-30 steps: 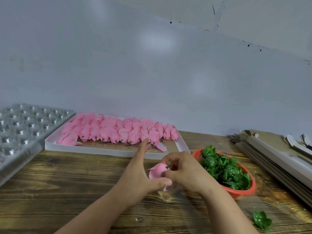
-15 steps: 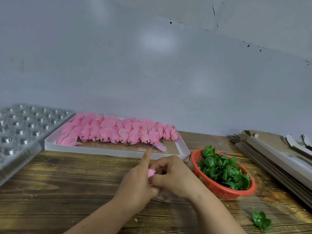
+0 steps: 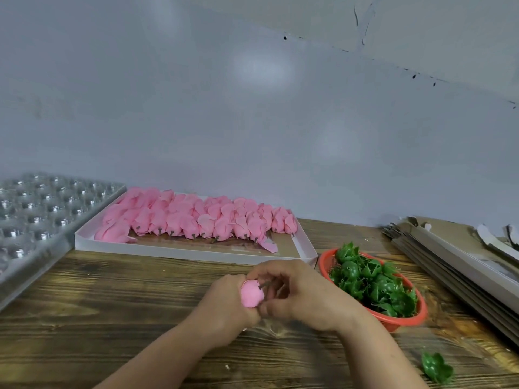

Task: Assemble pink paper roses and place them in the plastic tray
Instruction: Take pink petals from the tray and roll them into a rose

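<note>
both hands meet over the bench, left hand (image 3: pixel 224 303) fingers wrapped on the pink rose (image 3: pixel 252 293) while right hand (image 3: pixel 302 294) fingers pinch its stem, probably steadying it for a green calyx from the basket (image 3: pixel 415 313) just right.

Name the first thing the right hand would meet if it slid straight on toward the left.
Probably the pink rose and the left hand gripping it; the right hand already touches both.
</note>
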Available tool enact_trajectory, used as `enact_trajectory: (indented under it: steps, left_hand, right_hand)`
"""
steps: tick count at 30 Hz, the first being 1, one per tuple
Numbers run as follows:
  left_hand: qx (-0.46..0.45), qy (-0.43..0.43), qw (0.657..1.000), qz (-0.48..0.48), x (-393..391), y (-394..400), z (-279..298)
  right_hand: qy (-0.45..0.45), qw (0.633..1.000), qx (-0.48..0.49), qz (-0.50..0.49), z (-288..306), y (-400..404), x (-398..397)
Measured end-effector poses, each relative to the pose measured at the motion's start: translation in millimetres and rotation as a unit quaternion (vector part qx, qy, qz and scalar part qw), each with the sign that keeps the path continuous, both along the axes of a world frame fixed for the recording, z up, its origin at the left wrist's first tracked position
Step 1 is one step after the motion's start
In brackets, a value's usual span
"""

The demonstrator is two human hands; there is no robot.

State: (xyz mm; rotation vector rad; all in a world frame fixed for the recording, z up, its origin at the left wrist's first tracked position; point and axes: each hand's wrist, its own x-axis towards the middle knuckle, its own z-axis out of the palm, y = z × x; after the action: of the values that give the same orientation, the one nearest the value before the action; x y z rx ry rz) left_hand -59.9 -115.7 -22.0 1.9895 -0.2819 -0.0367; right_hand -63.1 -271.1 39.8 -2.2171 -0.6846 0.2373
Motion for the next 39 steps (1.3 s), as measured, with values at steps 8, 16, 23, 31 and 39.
enact_trajectory:
  steps: [8, 16, 23, 31, 39]
  left_hand:
    - [-0.018, 0.032, 0.999, -0.027, -6.0, 1.9, 3.0]
    - [0.108, -0.019, 0.994, 0.028, -3.4, 1.8, 3.7]
    - [0.058, 0.007, 0.998, -0.005, -2.7, 8.9, 5.0]
    - [-0.285, 0.128, 0.946, -0.082, -6.2, 1.6, 6.4]
    - [-0.441, 0.153, 0.879, -0.096, -7.9, -3.9, 1.0]
  right_hand:
    - [-0.037, 0.999, -0.001, -0.021, -5.3, 8.1, -1.0]
    - [-0.043, 0.997, 0.006, -0.064, -6.0, 7.4, 3.4]
    - [-0.061, 0.998, -0.008, -0.014, -7.6, 5.5, 0.5]
    - [0.072, 0.933, 0.307, -0.174, -7.4, 12.6, 4.2]
    - [0.299, 0.851, 0.410, -0.134, -16.5, 39.6, -5.8]
